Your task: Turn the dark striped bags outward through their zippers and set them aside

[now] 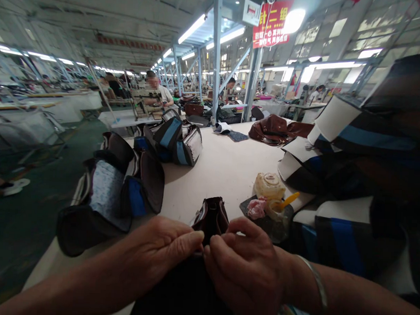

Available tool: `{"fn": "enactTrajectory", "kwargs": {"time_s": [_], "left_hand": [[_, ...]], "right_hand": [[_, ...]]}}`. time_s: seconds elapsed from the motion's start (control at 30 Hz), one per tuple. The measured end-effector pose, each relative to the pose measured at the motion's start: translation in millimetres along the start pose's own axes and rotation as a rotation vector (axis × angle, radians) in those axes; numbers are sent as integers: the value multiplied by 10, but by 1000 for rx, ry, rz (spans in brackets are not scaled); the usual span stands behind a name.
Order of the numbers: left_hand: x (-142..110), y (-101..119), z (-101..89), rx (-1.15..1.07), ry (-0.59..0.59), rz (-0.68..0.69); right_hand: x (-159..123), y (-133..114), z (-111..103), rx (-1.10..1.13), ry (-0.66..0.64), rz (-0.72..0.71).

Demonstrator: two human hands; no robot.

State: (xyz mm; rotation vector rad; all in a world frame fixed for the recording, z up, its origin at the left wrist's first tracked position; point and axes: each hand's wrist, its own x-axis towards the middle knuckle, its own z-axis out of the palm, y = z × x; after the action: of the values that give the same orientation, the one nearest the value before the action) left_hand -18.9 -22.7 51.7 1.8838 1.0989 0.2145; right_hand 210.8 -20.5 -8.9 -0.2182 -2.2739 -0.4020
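A dark bag (213, 212) stands close in front of me, its narrow open end pointing away and its near side in deep shadow. My left hand (165, 241) grips its edge from the left, thumb laid along the top. From the right, my right hand (242, 259) pinches the same edge with curled fingers, its tips almost meeting the left thumb. A bracelet (314, 283) circles my right wrist. What lies between the fingertips, apart from the bag's edge, is too dark to make out.
Black bags with blue stripes (133, 191) stand on the pale table (227, 162) at left. More striped pieces (345, 226) are piled at right. A glue pot with a yellow handle (279, 206) sits nearby, a brown leather bag (275, 130) farther back. A person (160, 93) sits beyond the table.
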Motion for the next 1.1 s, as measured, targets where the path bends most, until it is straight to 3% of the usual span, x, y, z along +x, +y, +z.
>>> {"fn": "enactTrajectory", "kwargs": {"time_s": [0.13,0.2,0.27,0.33,0.37,0.47,0.63,0.7,0.8,0.87,1.1], "left_hand": [[51,56,-26,23,-162,-65],[41,56,-23,54,-160,-52],[14,42,-12,85,-129,-21],[-14,28,4,107,-101,12],[-25,24,13,111,-99,22],[-36,26,36,115,-95,45],[-20,10,24,92,-80,58],[-16,-10,-23,38,-110,43],[-16,-20,-133,-67,-117,78],[-21,-2,-205,-105,-102,82],[-58,129,-293,71,-149,192]], "right_hand": [[-14,-63,-40,86,-50,47],[-25,-51,-75,304,-30,243],[-35,9,-111,563,-12,527],[-28,102,-140,775,-107,724],[-15,149,-148,851,-194,756],[52,239,-134,1012,-372,672],[79,208,-13,981,-233,500],[24,193,31,1085,-249,567],[-56,205,53,1399,-328,823],[-59,229,32,1475,-360,918],[178,314,-99,1407,-513,834]]}}
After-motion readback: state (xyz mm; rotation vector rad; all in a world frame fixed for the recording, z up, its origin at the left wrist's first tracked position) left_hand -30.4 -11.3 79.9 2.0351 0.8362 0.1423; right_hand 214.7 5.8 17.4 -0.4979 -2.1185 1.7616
